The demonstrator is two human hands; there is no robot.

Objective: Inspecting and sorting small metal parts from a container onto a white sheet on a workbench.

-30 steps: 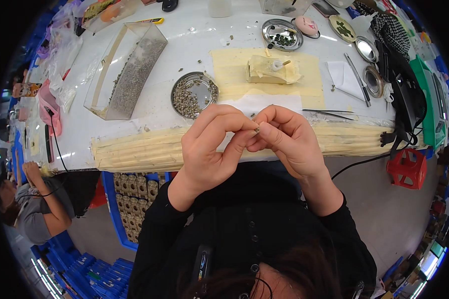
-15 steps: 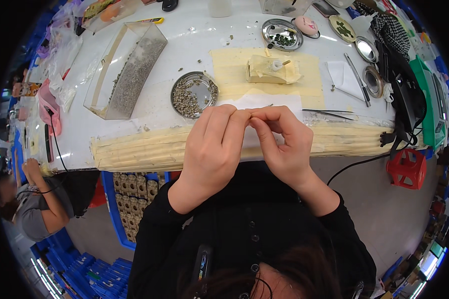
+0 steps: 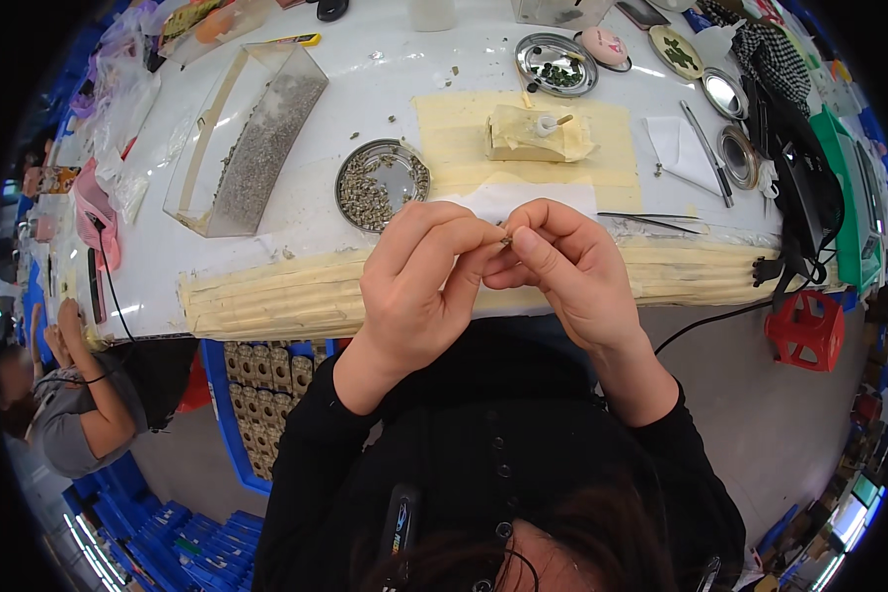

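"Holding anything, in the head view?"
"Yes: one tiny bit [image 3: 506, 240], mostly hidden, pinched between fingertips of left hand [image 3: 414, 281] and right hand [image 3: 584, 281], palms loosely curled, near the taped edge [image 3: 276, 298]."
"Any risk?"
"Perhaps slipping from so slight a pinch, then vanishing past the edge or among the dish's [image 3: 399, 180] grains [image 3: 365, 200]."

Left hand [image 3: 416, 286], right hand [image 3: 584, 281] both bent at fingers, fingertips [image 3: 489, 235] pinched close together; forearms [image 3: 316, 434] angled inward.

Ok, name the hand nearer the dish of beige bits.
Left: the left hand is close to the dish, on its near side; the right hand is farther right.
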